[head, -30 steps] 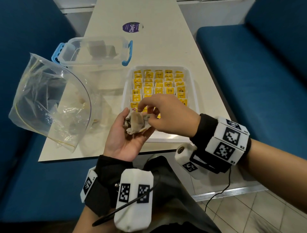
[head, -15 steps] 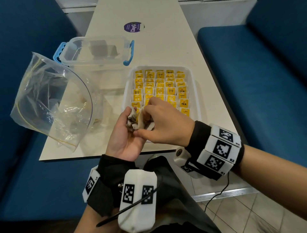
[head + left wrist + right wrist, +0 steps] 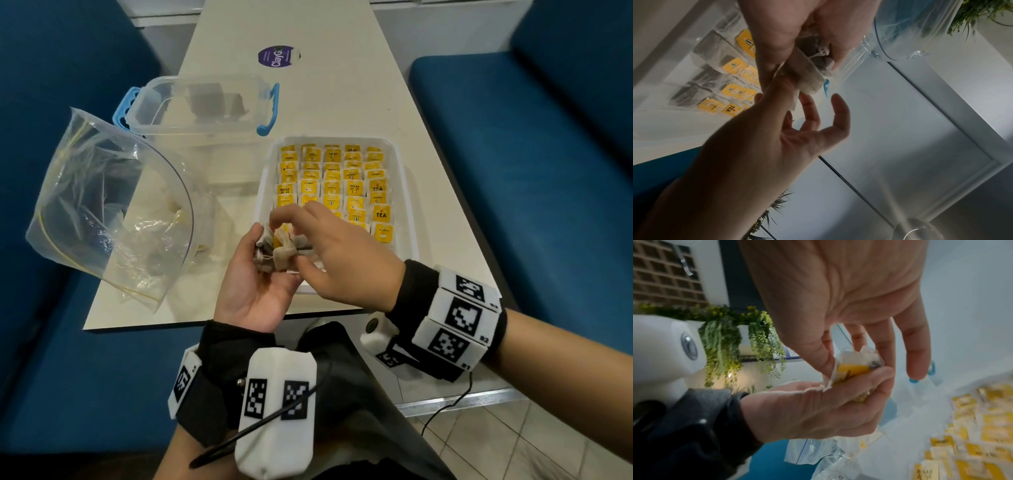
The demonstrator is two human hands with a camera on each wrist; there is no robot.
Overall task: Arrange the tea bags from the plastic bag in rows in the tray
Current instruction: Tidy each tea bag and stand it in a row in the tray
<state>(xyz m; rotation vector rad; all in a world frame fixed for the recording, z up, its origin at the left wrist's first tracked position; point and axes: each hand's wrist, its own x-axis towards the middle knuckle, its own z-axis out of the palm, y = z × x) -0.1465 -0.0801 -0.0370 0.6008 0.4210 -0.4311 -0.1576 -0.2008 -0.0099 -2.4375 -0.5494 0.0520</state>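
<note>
Below me, the white table (image 3: 325, 85) carries the crumpled plastic bag (image 3: 109, 205) at my left, its mouth gaping, a clear lidded box (image 3: 205, 102) with blue handles behind it, and the white tray (image 3: 406, 205) at my right, filled with rows of yellow-tagged tea bags (image 3: 332, 174). Over the tray's near edge my left hand (image 3: 253, 284) lies palm up, fingers curled round a small clump of tea bags (image 3: 279, 246). My right hand (image 3: 342, 253) pinches one bag of that clump between thumb and forefinger, the other fingers spread loose.
</note>
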